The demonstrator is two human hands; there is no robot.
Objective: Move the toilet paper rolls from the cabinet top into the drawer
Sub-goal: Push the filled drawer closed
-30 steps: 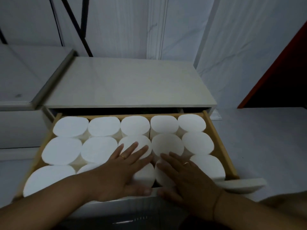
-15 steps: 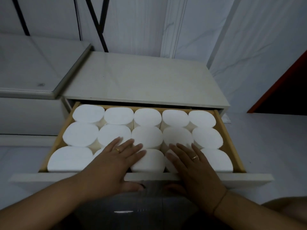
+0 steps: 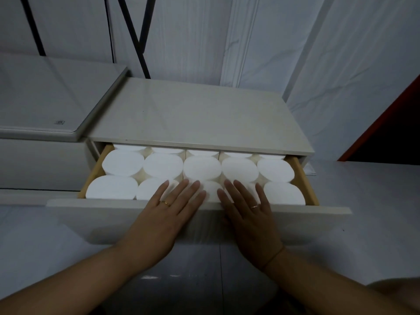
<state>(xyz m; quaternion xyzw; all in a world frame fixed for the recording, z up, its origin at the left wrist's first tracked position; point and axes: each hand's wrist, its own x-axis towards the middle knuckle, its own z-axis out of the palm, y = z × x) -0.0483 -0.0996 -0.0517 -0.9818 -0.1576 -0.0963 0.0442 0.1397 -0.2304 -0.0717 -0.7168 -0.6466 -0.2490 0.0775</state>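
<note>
White toilet paper rolls (image 3: 202, 170), head view: packed upright in three rows in the wooden drawer (image 3: 303, 178), and no roll shows on the cabinet top (image 3: 200, 117). My left hand (image 3: 168, 214) and right hand (image 3: 247, 217), fingers straight and spread, press flat on the drawer's front edge and the front row, gripping nothing. The drawer has slid inward since a second ago, its back row now half under the top; I judge only the closing is left.

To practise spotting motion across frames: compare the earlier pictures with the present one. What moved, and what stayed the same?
The drawer has slid inward under the cabinet top, which now covers most of the back row of rolls. Nothing was grasped or released. The left hand and right hand stay flat, fingers straight, across the drawer's front edge and front rolls; the rolls stay packed in rows.
</note>
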